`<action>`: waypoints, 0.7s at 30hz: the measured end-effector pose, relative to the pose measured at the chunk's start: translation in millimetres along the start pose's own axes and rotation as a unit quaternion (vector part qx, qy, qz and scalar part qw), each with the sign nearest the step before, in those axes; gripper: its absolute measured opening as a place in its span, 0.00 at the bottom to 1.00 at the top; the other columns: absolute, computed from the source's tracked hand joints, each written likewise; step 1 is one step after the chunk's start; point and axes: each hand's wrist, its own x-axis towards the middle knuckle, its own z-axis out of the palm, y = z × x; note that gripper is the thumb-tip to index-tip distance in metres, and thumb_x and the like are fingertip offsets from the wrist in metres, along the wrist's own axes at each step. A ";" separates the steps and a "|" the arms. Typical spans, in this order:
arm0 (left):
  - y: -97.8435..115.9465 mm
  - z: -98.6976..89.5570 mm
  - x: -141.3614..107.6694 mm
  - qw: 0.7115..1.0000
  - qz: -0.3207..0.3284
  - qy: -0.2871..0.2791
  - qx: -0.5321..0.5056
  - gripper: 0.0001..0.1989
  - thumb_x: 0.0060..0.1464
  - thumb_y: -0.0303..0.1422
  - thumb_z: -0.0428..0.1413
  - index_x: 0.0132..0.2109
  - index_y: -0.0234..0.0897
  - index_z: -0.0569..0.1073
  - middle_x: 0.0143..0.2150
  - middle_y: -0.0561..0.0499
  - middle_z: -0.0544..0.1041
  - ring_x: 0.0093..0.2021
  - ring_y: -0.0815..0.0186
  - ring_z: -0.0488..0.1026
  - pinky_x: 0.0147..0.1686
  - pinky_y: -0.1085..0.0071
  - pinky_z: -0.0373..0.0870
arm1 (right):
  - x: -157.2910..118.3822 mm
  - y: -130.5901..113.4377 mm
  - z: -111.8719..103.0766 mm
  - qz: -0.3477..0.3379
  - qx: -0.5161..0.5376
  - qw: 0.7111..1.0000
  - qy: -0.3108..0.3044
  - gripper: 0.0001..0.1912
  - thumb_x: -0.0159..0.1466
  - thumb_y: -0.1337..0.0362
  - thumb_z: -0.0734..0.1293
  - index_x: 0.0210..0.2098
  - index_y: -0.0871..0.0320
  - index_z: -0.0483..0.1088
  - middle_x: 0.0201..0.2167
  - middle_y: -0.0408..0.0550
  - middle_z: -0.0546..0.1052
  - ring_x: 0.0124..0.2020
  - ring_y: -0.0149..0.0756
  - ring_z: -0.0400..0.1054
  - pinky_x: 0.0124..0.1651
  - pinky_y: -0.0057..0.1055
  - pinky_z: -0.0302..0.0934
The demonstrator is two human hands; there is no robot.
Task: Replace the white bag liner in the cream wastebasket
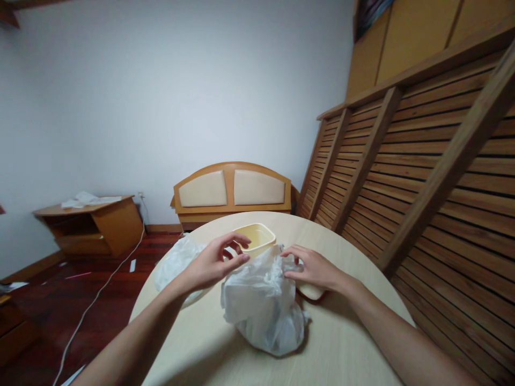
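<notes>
The white plastic bag (261, 300) sits on the table (197, 343) between my hands, its top bunched into a crinkled knot-like twist, so the gathering looks done while the opening looks left undone. My left hand (215, 260) is released, fingers loosely curved around nothing; my right hand (317, 268) bends its fingers against the twist, though I cannot tell whether they pinch it. The thin film bulges, creased. Behind stands a smooth, rounded-corner yellow tub (263, 248), uncovered.
</notes>
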 end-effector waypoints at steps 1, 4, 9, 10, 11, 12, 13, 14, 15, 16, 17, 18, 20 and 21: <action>5.6 3.1 -0.4 1.000 0.014 -0.021 0.004 0.16 0.59 0.43 0.59 0.49 0.38 0.76 0.49 0.43 0.78 0.44 0.60 0.75 0.39 0.68 0.72 | 0.8 -4.0 0.7 -0.015 -0.004 1.000 -0.005 0.20 0.58 0.60 0.75 0.49 0.55 0.74 0.44 0.50 0.79 0.40 0.42 0.73 0.46 0.37 0.65; 18.7 8.6 -2.2 0.992 0.041 -0.111 0.036 0.15 0.60 0.40 0.59 0.51 0.41 0.76 0.50 0.45 0.80 0.44 0.61 0.76 0.39 0.69 0.72 | 1.9 -14.6 4.5 -0.055 -0.017 0.998 -0.010 0.18 0.57 0.64 0.74 0.47 0.55 0.75 0.43 0.49 0.79 0.44 0.43 0.73 0.50 0.38 0.63; 20.3 13.0 0.4 0.966 0.053 -0.206 0.147 0.14 0.57 0.36 0.61 0.50 0.41 0.77 0.40 0.48 0.83 0.37 0.61 0.79 0.37 0.69 0.69 | 2.8 -33.6 10.2 -0.082 0.036 0.996 -0.011 0.06 0.63 0.66 0.69 0.40 0.53 0.78 0.34 0.45 0.81 0.38 0.39 0.72 0.50 0.39 0.61; 19.9 13.9 1.3 0.965 0.055 -0.203 0.157 0.15 0.57 0.38 0.61 0.50 0.40 0.77 0.39 0.48 0.83 0.37 0.60 0.79 0.36 0.69 0.68 | 3.4 -38.6 10.3 -0.070 0.055 0.996 -0.001 0.05 0.63 0.66 0.68 0.37 0.54 0.78 0.32 0.45 0.80 0.36 0.39 0.72 0.48 0.38 0.62; 20.0 14.9 2.0 0.966 0.056 -0.195 0.162 0.15 0.57 0.40 0.61 0.50 0.40 0.77 0.39 0.48 0.83 0.36 0.59 0.79 0.35 0.69 0.68 | 4.2 -43.9 10.1 -0.053 0.077 0.996 0.015 0.05 0.63 0.67 0.68 0.35 0.54 0.77 0.31 0.44 0.80 0.35 0.38 0.71 0.46 0.37 0.62; 20.6 16.1 2.4 0.968 0.054 -0.185 0.163 0.17 0.57 0.43 0.61 0.49 0.40 0.77 0.39 0.47 0.84 0.36 0.59 0.79 0.35 0.69 0.68 | 5.3 -49.3 9.7 -0.034 0.102 0.994 0.033 0.05 0.62 0.68 0.68 0.33 0.55 0.77 0.30 0.44 0.79 0.34 0.38 0.71 0.44 0.36 0.62; 21.8 17.4 2.6 0.971 0.049 -0.170 0.163 0.18 0.57 0.46 0.61 0.48 0.40 0.77 0.39 0.47 0.84 0.36 0.59 0.79 0.35 0.69 0.67 | 6.6 -54.5 9.2 -0.016 0.131 0.990 0.053 0.04 0.61 0.68 0.68 0.33 0.55 0.76 0.30 0.44 0.79 0.34 0.37 0.71 0.42 0.34 0.63; 23.1 19.0 2.8 0.974 0.043 -0.154 0.163 0.19 0.56 0.48 0.62 0.47 0.40 0.78 0.39 0.47 0.83 0.36 0.59 0.78 0.34 0.69 0.67 | 7.9 -59.3 8.7 -0.002 0.163 0.984 0.072 0.03 0.61 0.68 0.68 0.33 0.55 0.75 0.30 0.44 0.78 0.34 0.37 0.71 0.41 0.33 0.63; 24.4 20.6 2.9 0.976 0.038 -0.138 0.163 0.19 0.55 0.49 0.62 0.45 0.39 0.78 0.38 0.47 0.83 0.35 0.59 0.78 0.33 0.69 0.66 | 9.3 -63.5 8.1 0.007 0.202 0.975 0.091 0.02 0.61 0.67 0.68 0.34 0.55 0.73 0.31 0.44 0.78 0.35 0.37 0.72 0.41 0.33 0.64; 25.4 22.2 3.2 0.979 0.034 -0.122 0.161 0.18 0.55 0.49 0.62 0.43 0.39 0.78 0.36 0.48 0.83 0.33 0.61 0.77 0.31 0.70 0.66 | 10.4 -67.1 7.6 0.013 0.245 0.963 0.109 0.02 0.61 0.65 0.69 0.35 0.55 0.72 0.33 0.44 0.78 0.36 0.37 0.72 0.42 0.33 0.65; 26.0 23.6 3.6 0.982 0.032 -0.104 0.156 0.17 0.55 0.48 0.62 0.42 0.39 0.78 0.35 0.49 0.82 0.31 0.62 0.76 0.30 0.71 0.65 | 11.2 -70.0 6.9 0.018 0.290 0.949 0.123 0.05 0.62 0.63 0.70 0.37 0.54 0.70 0.35 0.44 0.78 0.38 0.37 0.73 0.42 0.33 0.65; 26.1 24.8 4.3 0.985 0.032 -0.085 0.147 0.15 0.56 0.46 0.61 0.40 0.39 0.78 0.33 0.49 0.81 0.29 0.64 0.74 0.28 0.71 0.64 | 11.6 -72.4 6.2 0.023 0.334 0.933 0.132 0.08 0.63 0.59 0.70 0.39 0.54 0.68 0.36 0.44 0.77 0.38 0.37 0.73 0.42 0.33 0.66; 25.1 26.1 6.0 0.991 0.034 -0.047 0.123 0.13 0.60 0.43 0.58 0.37 0.38 0.77 0.30 0.50 0.80 0.27 0.67 0.72 0.26 0.73 0.62 | 11.1 -76.0 4.6 0.030 0.404 0.905 0.126 0.14 0.66 0.52 0.68 0.43 0.52 0.65 0.38 0.45 0.77 0.39 0.37 0.73 0.42 0.33 0.66; 24.4 26.3 6.8 0.993 0.034 -0.030 0.110 0.12 0.61 0.42 0.57 0.36 0.38 0.76 0.30 0.51 0.79 0.27 0.67 0.72 0.26 0.73 0.62 | 10.4 -77.7 3.8 0.028 0.426 0.897 0.116 0.16 0.66 0.49 0.67 0.44 0.52 0.65 0.38 0.45 0.78 0.39 0.37 0.74 0.42 0.34 0.67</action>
